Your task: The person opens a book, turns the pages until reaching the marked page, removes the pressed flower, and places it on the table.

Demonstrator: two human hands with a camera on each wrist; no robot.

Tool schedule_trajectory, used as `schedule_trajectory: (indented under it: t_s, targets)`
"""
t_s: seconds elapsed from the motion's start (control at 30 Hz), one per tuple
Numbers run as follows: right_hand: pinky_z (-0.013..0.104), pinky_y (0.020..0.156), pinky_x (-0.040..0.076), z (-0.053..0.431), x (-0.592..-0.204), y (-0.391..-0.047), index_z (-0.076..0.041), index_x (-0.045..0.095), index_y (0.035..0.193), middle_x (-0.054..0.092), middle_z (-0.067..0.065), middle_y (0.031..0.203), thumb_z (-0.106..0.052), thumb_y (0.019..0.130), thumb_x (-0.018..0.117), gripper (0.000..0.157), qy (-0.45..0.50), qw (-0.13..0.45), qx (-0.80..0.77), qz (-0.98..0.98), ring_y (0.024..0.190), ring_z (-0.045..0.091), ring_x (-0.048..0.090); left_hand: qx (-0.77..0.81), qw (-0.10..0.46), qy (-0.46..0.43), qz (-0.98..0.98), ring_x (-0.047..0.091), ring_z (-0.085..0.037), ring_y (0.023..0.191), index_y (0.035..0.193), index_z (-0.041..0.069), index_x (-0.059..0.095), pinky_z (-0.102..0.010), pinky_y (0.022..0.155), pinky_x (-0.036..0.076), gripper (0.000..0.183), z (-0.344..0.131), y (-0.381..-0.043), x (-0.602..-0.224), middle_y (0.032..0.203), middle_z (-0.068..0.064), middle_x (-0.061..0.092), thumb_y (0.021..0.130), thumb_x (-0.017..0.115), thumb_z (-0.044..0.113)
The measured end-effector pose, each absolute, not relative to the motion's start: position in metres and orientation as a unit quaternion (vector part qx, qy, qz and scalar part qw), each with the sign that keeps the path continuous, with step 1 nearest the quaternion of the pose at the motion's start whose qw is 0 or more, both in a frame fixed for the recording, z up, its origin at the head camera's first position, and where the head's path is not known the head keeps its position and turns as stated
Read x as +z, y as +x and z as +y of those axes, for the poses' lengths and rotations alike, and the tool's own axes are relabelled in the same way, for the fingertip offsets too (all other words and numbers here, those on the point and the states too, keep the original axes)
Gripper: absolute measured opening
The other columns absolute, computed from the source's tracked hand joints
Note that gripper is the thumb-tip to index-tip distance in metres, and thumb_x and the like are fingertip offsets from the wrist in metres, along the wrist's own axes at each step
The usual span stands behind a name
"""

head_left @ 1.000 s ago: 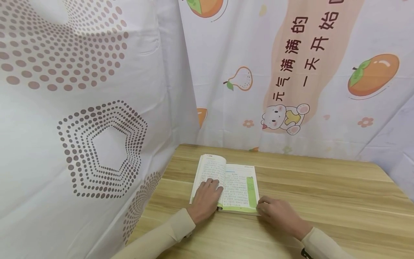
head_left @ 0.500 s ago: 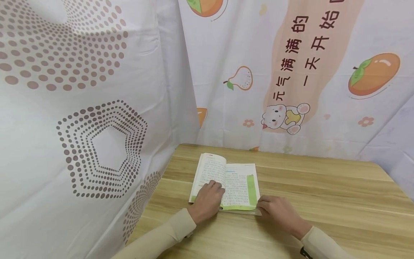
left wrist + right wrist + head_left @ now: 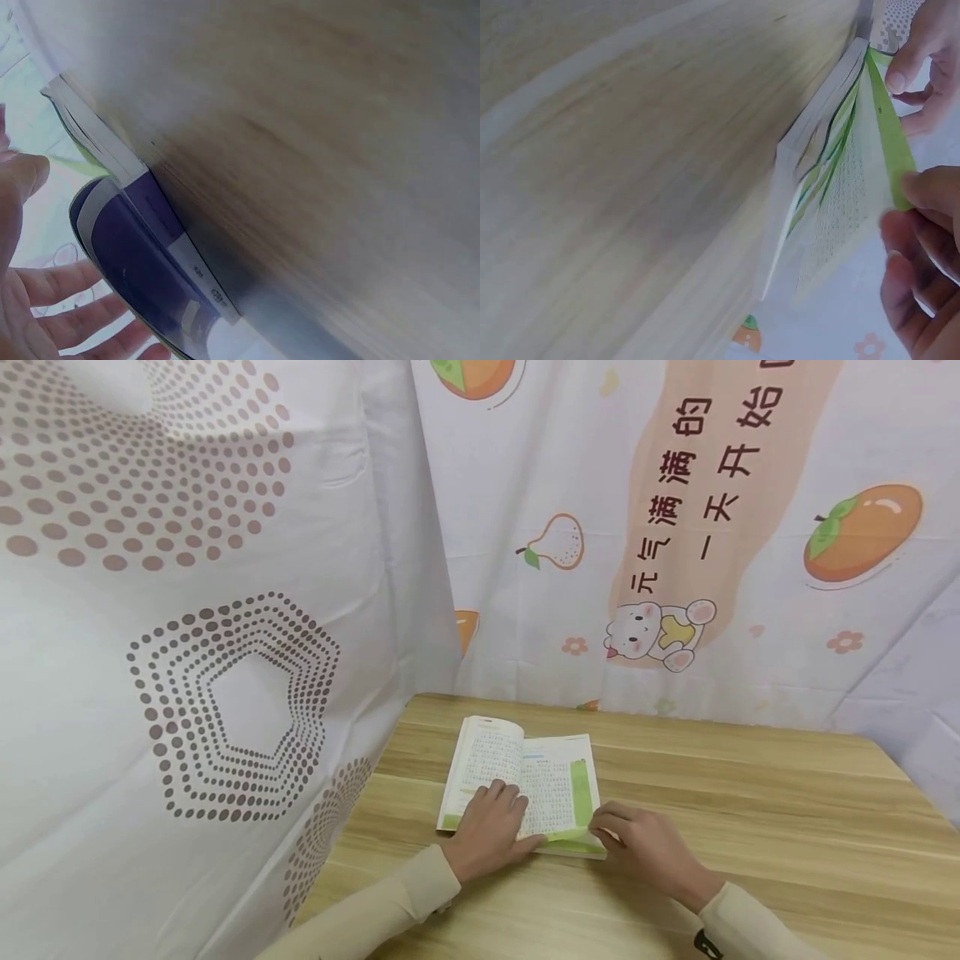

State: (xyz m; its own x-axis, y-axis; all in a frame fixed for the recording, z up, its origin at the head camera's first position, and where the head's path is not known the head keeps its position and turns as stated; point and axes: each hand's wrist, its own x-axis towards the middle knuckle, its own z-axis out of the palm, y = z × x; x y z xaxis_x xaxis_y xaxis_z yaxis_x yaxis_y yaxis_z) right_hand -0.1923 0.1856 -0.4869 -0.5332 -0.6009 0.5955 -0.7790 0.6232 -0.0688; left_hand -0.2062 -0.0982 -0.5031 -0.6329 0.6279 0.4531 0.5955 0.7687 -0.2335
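Shows a book (image 3: pixel 142 225) lying open on the wood-grained table (image 3: pixel 322 150), with the white end of a purple-and-white spine (image 3: pixel 199 274) pointing toward an edge of the table. Bears small dark print there, too blurred to read. Curls one dark purple cover (image 3: pixel 135 259) up and away from the table. Shows, beyond that cover, a left hand (image 3: pixel 19 315) with spread fingers partly hidden by the cover, and a thumb (image 3: pixel 26 174) held apart near a green strip (image 3: pixel 79 164).
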Motion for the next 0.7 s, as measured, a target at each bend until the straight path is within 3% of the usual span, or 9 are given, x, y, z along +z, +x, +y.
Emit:
schedule_trajectory:
  t_s: [0.1, 0.2, 0.33, 0.4, 0.47, 0.57, 0.63, 0.7]
  targets:
    - [0.022, 0.061, 0.054, 0.183, -0.484, -0.194, -0.017, 0.076, 0.093, 0.071, -0.01, 0.096, -0.007, 0.075, 0.089, 0.024, 0.418, 0.288, 0.172, -0.844, 0.077, 0.002, 0.067, 0.04, 0.281, -0.336, -0.898, 0.06, -0.023, 0.089, 0.097, 0.012, 0.072, -0.034, 0.069, 0.05, 0.068, -0.096, -0.206, -0.504, 0.097, -0.004, 0.067, 0.089, 0.056, 0.077]
    - [0.02, 0.062, 0.054, 0.18, -0.478, -0.194, -0.015, 0.076, 0.096, 0.071, -0.007, 0.1, -0.019, 0.092, 0.078, 0.006, 0.432, 0.3, 0.181, -0.831, 0.077, 0.005, 0.069, 0.046, 0.29, -0.333, -0.896, 0.059, -0.022, 0.086, 0.096, 0.012, 0.072, -0.034, 0.067, 0.049, 0.07, -0.094, -0.206, -0.505, 0.097, -0.004, 0.066, 0.085, 0.057, 0.08]
    - [0.016, 0.059, 0.05, 0.176, -0.471, -0.193, -0.013, 0.075, 0.104, 0.071, -0.003, 0.107, -0.04, 0.108, 0.047, 0.039, 0.425, 0.313, 0.201, -0.825, 0.069, 0.002, 0.064, 0.039, 0.28, -0.323, -0.903, 0.057, -0.022, 0.087, 0.104, 0.01, 0.07, -0.034, 0.069, 0.048, 0.05, -0.093, -0.205, -0.503, 0.099, -0.005, 0.065, 0.089, 0.068, 0.058]
    - [0.014, 0.055, 0.046, 0.175, -0.469, -0.192, -0.012, 0.074, 0.111, 0.07, 0.0, 0.112, -0.034, 0.104, 0.062, 0.027, 0.416, 0.316, 0.217, -0.825, 0.064, -0.001, 0.058, 0.036, 0.271, -0.314, -0.909, 0.058, -0.022, 0.089, 0.113, 0.006, 0.069, -0.035, 0.069, 0.049, 0.043, -0.093, -0.205, -0.502, 0.103, -0.007, 0.066, 0.091, 0.068, 0.043]
    - [0.011, 0.052, 0.042, 0.175, -0.469, -0.192, -0.01, 0.072, 0.116, 0.069, 0.001, 0.115, -0.029, 0.098, 0.072, 0.027, 0.407, 0.315, 0.224, -0.828, 0.06, -0.005, 0.049, 0.036, 0.275, -0.308, -0.91, 0.059, -0.023, 0.089, 0.121, 0.0, 0.065, -0.034, 0.068, 0.048, 0.043, -0.094, -0.206, -0.502, 0.11, -0.011, 0.066, 0.094, 0.059, 0.032]
    - [0.012, 0.052, 0.042, 0.179, -0.471, -0.192, -0.009, 0.073, 0.115, 0.069, 0.002, 0.113, -0.01, 0.078, 0.089, 0.041, 0.397, 0.305, 0.208, -0.841, 0.06, -0.006, 0.048, 0.028, 0.315, -0.304, -0.898, 0.061, -0.026, 0.086, 0.138, -0.01, 0.052, -0.034, 0.062, 0.047, 0.052, -0.097, -0.209, -0.501, 0.125, -0.023, 0.062, 0.098, 0.039, 0.021]
    - [0.015, 0.053, 0.044, 0.181, -0.475, -0.191, -0.009, 0.074, 0.111, 0.069, 0.002, 0.11, -0.014, 0.077, 0.09, 0.037, 0.392, 0.287, 0.181, -0.855, 0.061, -0.004, 0.05, -0.006, 0.353, -0.304, -0.885, 0.058, -0.027, 0.086, 0.146, -0.008, 0.042, -0.034, 0.062, 0.046, 0.056, -0.099, -0.212, -0.501, 0.137, -0.031, 0.051, 0.097, 0.028, 0.015]
    - [0.02, 0.054, 0.048, 0.185, -0.479, -0.19, -0.01, 0.075, 0.107, 0.07, 0.002, 0.109, -0.011, 0.072, 0.092, 0.039, 0.386, 0.259, 0.156, -0.871, 0.065, 0.0, 0.057, -0.047, 0.385, -0.304, -0.87, 0.057, -0.033, 0.097, 0.154, 0.0, 0.031, -0.038, 0.071, 0.049, 0.058, -0.1, -0.214, -0.501, 0.147, -0.035, 0.039, 0.098, 0.023, 0.011]
